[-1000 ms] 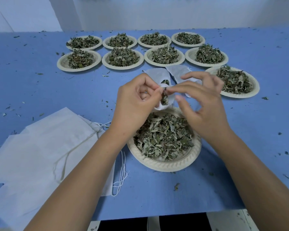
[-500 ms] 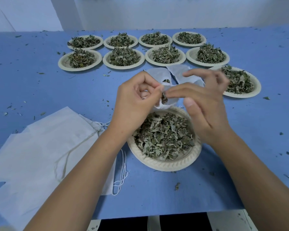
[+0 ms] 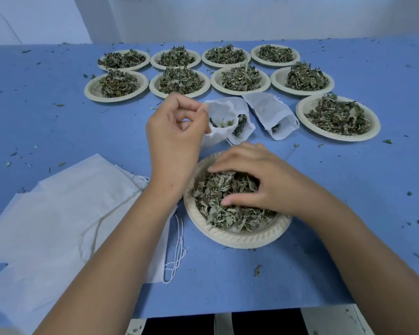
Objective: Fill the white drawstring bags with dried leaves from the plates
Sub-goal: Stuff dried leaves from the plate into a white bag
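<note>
Down from the bag mouth comes the right hand (image 3: 259, 182), which half a second ago met the left hand there and now sits on the near plate (image 3: 230, 240), fingers and thumb curled into the dried leaves (image 3: 218, 197) and closing on a clump of them. Meanwhile the left hand (image 3: 177, 136) has kept its hold on the open bag (image 3: 221, 114), pinching the rim of the mouth between thumb and forefinger, the other fingers loosely bent. That bag gapes toward the camera just beyond the near plate, with a few leaves showing inside. Touching it on the right lies a second bag (image 3: 243, 131), dark leaves visible at its mouth, and just beside that a third bag (image 3: 271, 117) lies slanted on the blue worktop (image 3: 348, 189). A heaped plate (image 3: 310, 110) stands at the right, and eight more plates (image 3: 92, 89) of leaves stand in two rows at the far side. Under the left forearm lies a stack of flat white bags (image 3: 58, 213), their drawstrings (image 3: 177, 250) trailing beside the near plate. Leaf crumbs are scattered over the worktop.
</note>
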Demonstrator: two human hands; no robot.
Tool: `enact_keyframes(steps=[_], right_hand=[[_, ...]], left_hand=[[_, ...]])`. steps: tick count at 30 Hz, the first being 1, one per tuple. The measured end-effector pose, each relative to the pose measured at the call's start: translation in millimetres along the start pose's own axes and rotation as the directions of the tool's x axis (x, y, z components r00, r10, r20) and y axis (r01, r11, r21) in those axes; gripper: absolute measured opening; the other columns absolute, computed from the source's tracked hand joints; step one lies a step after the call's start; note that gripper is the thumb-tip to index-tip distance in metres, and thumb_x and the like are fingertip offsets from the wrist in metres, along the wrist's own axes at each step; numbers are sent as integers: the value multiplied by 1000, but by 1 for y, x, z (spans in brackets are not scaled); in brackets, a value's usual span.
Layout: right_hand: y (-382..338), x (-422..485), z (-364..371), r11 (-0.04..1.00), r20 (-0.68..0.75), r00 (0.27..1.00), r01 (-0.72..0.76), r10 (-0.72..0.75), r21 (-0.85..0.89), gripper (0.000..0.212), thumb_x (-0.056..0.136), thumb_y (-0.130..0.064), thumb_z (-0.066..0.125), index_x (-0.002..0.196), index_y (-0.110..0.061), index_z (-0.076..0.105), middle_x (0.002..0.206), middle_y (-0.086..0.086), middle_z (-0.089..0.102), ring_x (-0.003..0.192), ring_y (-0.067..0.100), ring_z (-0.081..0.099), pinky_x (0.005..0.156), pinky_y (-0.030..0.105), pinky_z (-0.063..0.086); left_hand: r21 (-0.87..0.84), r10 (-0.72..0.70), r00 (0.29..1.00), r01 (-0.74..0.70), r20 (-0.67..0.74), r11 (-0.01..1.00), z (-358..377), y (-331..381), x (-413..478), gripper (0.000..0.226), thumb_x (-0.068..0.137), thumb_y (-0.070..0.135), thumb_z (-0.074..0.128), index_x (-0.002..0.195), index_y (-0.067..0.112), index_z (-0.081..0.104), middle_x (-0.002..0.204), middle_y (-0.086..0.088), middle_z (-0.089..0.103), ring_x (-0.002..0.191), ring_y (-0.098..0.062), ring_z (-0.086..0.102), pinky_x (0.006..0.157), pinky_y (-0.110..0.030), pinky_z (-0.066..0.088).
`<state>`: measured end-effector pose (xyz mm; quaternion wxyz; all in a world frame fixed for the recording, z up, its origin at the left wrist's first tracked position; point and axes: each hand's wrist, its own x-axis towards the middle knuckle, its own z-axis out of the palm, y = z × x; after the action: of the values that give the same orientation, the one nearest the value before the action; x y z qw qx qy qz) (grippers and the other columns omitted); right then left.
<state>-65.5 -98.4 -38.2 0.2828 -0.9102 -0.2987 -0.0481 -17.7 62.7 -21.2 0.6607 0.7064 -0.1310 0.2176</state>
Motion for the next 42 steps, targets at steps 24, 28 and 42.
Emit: enact_keyframes(steps=[24, 28, 42], right_hand=[[-5, -3, -8, 882, -663, 694, 84, 282, 463, 29, 77, 2, 76, 86, -22, 62, 83, -11, 67, 82, 9, 67, 76, 19, 53], [-2, -2, -1, 966, -665, 716, -57, 214, 250, 28, 77, 1, 75, 91, -18, 62, 86, -18, 64, 86, 4, 65, 81, 20, 53], [7, -1, -3, 990, -528, 848, -29, -47, -135, 16, 79, 5, 71, 93, -3, 74, 96, 10, 68, 86, 22, 62, 78, 33, 50]], left_hand=[[117, -25, 943, -15, 331, 993, 4, -4, -5, 22, 88, 10, 69, 73, 23, 60, 56, 11, 61, 49, -13, 54, 52, -19, 44], [49, -45, 939, 30, 341, 998, 6, -1, -9, 19, 88, 9, 69, 75, 21, 61, 54, 10, 60, 47, -8, 50, 50, -17, 41], [13, -53, 945, 52, 322, 999, 9, -2, -12, 20, 87, 10, 69, 74, 22, 60, 53, 8, 61, 50, -10, 55, 52, -18, 45]])
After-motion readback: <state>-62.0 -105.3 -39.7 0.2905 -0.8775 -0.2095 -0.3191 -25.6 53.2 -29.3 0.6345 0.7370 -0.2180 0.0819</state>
